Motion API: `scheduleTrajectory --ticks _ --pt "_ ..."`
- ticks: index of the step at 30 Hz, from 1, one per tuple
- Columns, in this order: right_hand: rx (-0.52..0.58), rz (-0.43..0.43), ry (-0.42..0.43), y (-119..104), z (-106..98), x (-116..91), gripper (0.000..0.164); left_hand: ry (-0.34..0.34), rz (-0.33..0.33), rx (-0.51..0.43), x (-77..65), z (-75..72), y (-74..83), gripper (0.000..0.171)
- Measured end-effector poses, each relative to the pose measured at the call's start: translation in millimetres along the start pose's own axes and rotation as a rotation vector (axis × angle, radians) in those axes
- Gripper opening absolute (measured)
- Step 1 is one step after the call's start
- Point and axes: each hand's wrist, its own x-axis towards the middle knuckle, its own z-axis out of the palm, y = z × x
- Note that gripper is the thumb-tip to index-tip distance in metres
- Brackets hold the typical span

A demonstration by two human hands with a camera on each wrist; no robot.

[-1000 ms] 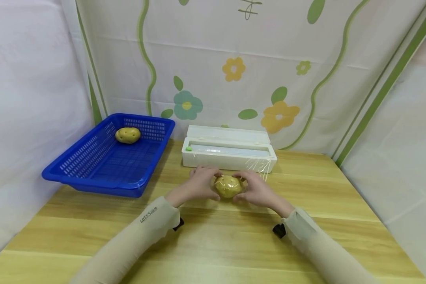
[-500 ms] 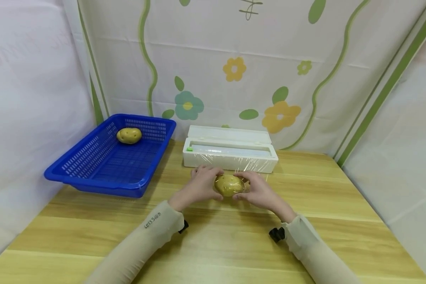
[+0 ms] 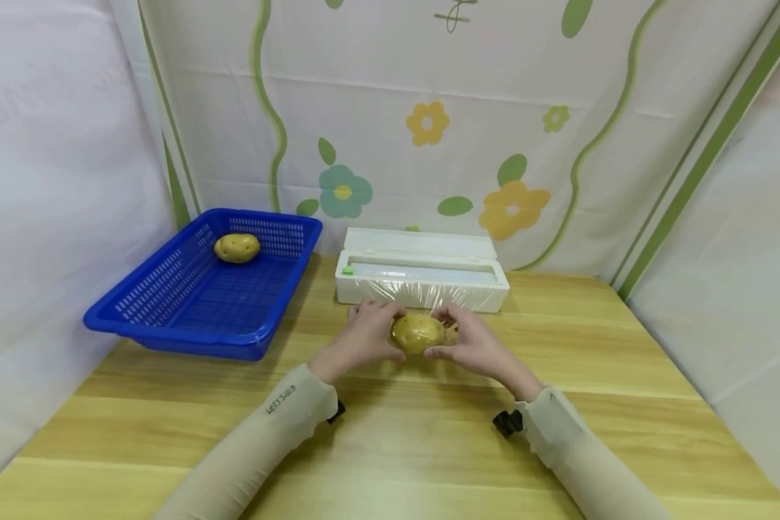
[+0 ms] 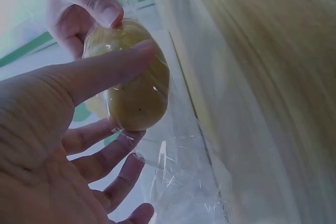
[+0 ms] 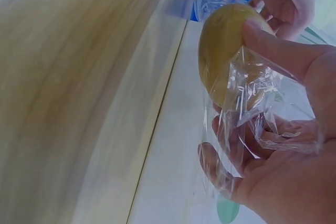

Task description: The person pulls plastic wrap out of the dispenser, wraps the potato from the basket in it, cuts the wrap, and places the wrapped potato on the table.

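Observation:
A yellow potato [image 3: 417, 334] with shiny cling film round it is held between both hands, just in front of the white cling film box. My left hand [image 3: 362, 336] grips its left end; in the left wrist view the thumb [image 4: 113, 72] lies across the potato and fingertips meet its far side. At the other end my right hand [image 3: 473, 347] pinches it, thumb [image 5: 283, 51] on top. Loose, crumpled cling film [image 5: 247, 87] bunches over the right palm. A stretch of film [image 3: 422, 295] with creases spans the front of the box.
The white box [image 3: 354, 290] lies with its lid raised and a small green piece [image 3: 347, 270] at its left end. At the left, a blue basket [image 3: 169, 334] holds another potato [image 3: 237, 248]. A flowered cloth [image 3: 377, 108] hangs behind the wooden table [image 3: 416, 455].
Both hands have shifted the potato slightly farther from me, toward the box. Creases in the film along the box front now spread more across its middle.

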Motion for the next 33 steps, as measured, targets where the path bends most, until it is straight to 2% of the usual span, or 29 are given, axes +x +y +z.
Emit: scheduleTrajectory --ticks 9,16,21,28,33 --pt "-0.042 -0.015 0.008 2.7 1.9 -2.0 0.060 0.019 0.019 0.047 0.1 4.6 0.5 0.062" --pt "-0.029 -0.057 -0.034 9.3 3.9 -2.2 0.060 -0.063 0.020 0.048 0.9 4.4 2.0 0.063" --pt "-0.081 -0.079 -0.029 7.9 2.9 0.9 0.062 -0.063 0.037 0.029 2.7 2.9 0.0 0.060" --pt "-0.086 -0.026 -0.099 2.4 2.1 3.4 0.061 -0.091 0.011 0.005 2.0 2.6 -5.8 0.057" --pt "-0.044 0.018 -0.115 4.4 -1.0 3.2 0.059 -0.130 0.016 -0.013 9.2 1.7 -4.4 0.059"
